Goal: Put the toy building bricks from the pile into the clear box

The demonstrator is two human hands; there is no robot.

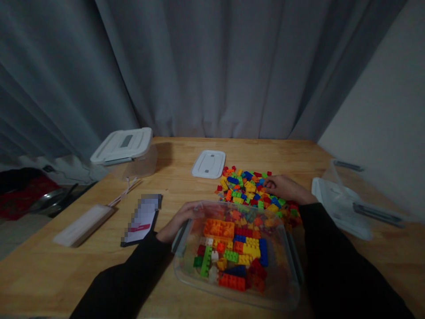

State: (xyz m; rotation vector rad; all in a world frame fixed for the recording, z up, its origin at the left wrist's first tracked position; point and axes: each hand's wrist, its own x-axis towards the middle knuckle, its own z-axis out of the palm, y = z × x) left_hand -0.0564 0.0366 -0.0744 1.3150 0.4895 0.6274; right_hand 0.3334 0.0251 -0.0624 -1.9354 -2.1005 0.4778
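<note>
A clear plastic box (186, 277) stands in front of me, with toy building bricks of several colours on its floor. My left hand (184, 215) grips the box at its far left corner, fingers over the rim. Beyond the box lies a heap of small mixed bricks (247, 186), partly seen through the far wall. My right hand (282, 187) is at the heap's right side, fingers curled and pressed together among the bricks; what they hold, if anything, is hidden. Inside the box, an orange tray-like piece (219, 229) lies near the far side.
A white lid (208, 164) lies behind the heap. At the back left stands a lidded clear box (141, 161); nearer are a phone (144, 217) and a white power strip (84, 225) with its cord. Another clear container (348, 195) sits at the right by the wall.
</note>
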